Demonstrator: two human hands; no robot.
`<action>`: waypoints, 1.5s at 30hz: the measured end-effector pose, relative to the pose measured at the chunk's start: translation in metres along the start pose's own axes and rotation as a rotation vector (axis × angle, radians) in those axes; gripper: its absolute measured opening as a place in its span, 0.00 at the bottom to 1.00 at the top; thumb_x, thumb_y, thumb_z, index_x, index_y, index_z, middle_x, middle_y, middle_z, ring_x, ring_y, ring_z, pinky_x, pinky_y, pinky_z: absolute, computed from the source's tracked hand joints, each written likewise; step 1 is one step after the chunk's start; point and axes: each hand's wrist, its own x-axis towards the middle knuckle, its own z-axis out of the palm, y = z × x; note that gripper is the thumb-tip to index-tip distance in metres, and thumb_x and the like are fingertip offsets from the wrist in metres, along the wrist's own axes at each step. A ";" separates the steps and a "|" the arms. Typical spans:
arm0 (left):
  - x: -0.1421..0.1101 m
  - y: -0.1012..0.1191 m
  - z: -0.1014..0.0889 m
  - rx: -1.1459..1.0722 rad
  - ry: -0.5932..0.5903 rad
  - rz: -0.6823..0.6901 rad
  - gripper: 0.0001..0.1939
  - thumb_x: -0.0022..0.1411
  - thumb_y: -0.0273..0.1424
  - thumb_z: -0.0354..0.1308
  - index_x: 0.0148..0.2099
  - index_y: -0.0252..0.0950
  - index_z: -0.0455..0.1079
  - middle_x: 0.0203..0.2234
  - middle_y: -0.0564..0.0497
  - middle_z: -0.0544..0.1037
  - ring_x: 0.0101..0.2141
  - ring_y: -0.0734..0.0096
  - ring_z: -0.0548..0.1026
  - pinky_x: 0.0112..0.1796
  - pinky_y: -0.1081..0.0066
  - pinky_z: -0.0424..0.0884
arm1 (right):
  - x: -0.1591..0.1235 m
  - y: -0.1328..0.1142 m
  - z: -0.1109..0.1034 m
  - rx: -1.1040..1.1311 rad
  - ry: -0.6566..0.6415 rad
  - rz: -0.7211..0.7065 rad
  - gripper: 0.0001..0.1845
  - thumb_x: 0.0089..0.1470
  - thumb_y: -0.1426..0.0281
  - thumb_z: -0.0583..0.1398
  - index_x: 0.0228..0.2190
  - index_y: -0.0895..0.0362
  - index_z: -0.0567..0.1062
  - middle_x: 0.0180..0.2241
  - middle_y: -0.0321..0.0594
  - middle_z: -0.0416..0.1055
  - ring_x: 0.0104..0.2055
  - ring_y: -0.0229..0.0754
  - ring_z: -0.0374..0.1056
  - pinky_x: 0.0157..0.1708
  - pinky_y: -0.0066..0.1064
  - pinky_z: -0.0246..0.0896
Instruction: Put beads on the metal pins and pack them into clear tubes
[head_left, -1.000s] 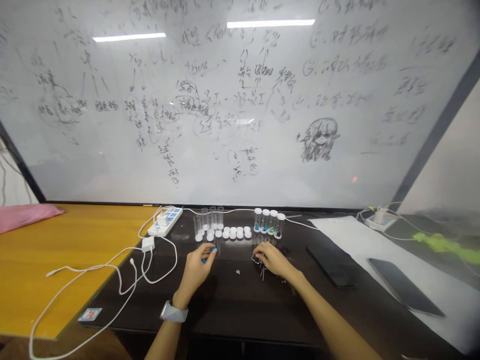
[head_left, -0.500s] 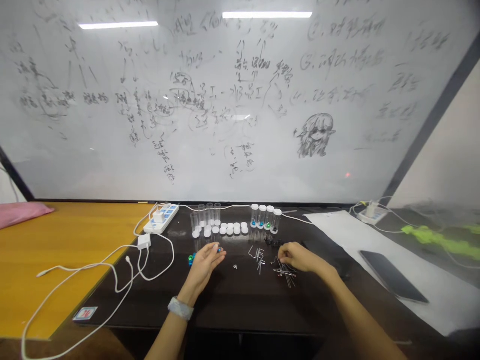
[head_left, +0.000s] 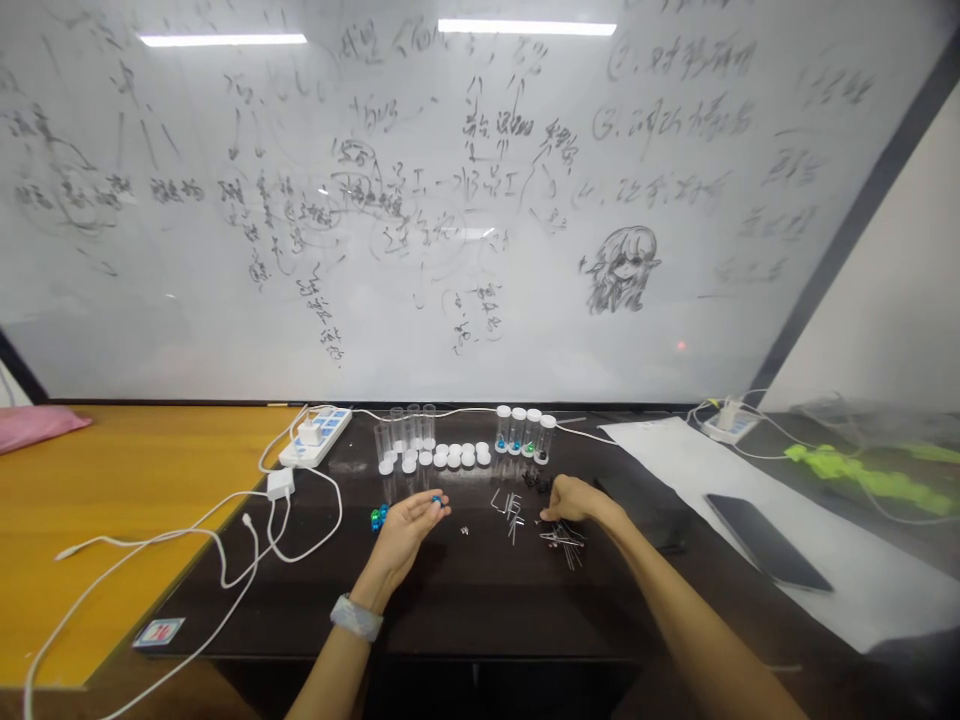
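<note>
My left hand (head_left: 409,522) pinches a small shiny blue ball (head_left: 436,499) between thumb and fingers above the dark table. My right hand (head_left: 571,500) has its fingers closed and pointing down beside a loose pile of thin metal pins (head_left: 566,545), some with reddish ends. Whatever lies between those fingertips is too small to make out. Several bent metal pieces (head_left: 510,505) lie between the hands, with a few tiny silver bits (head_left: 464,531) nearer the left. Blue and green shiny balls (head_left: 379,518) sit left of my left hand. Small black pieces (head_left: 534,482) lie behind my right hand.
Clear open tubes (head_left: 397,435) stand at the back, near rows of white caps (head_left: 454,458). Several capped tubes (head_left: 517,430) hold coloured balls. A power strip (head_left: 319,440) and white cables lie left. A phone (head_left: 769,540) rests on white paper (head_left: 675,450) at right.
My right hand has shifted slightly left beside the pins, fingers still closed. My left hand keeps the blue ball, which now shows more plainly. The whole view has turned slightly right.
</note>
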 end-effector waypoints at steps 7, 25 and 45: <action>0.000 -0.002 0.002 0.004 -0.018 -0.011 0.23 0.48 0.37 0.74 0.45 0.33 0.78 0.40 0.41 0.83 0.42 0.59 0.81 0.53 0.57 0.71 | 0.006 -0.004 0.009 0.041 0.014 0.017 0.12 0.38 0.66 0.69 0.15 0.56 0.73 0.15 0.38 0.69 0.23 0.43 0.71 0.23 0.28 0.59; -0.003 -0.008 0.007 0.066 -0.127 0.005 0.21 0.49 0.36 0.74 0.44 0.32 0.78 0.41 0.39 0.83 0.43 0.57 0.80 0.51 0.58 0.72 | 0.008 -0.127 0.042 1.341 -0.011 -0.601 0.20 0.49 0.58 0.69 0.38 0.60 0.78 0.27 0.37 0.72 0.24 0.34 0.63 0.26 0.27 0.59; -0.006 -0.006 0.012 0.170 -0.134 0.004 0.21 0.47 0.35 0.74 0.43 0.33 0.79 0.35 0.44 0.83 0.38 0.60 0.81 0.47 0.61 0.74 | 0.000 -0.136 0.063 1.462 0.214 -0.559 0.17 0.48 0.57 0.70 0.35 0.57 0.79 0.29 0.40 0.76 0.29 0.40 0.71 0.31 0.32 0.68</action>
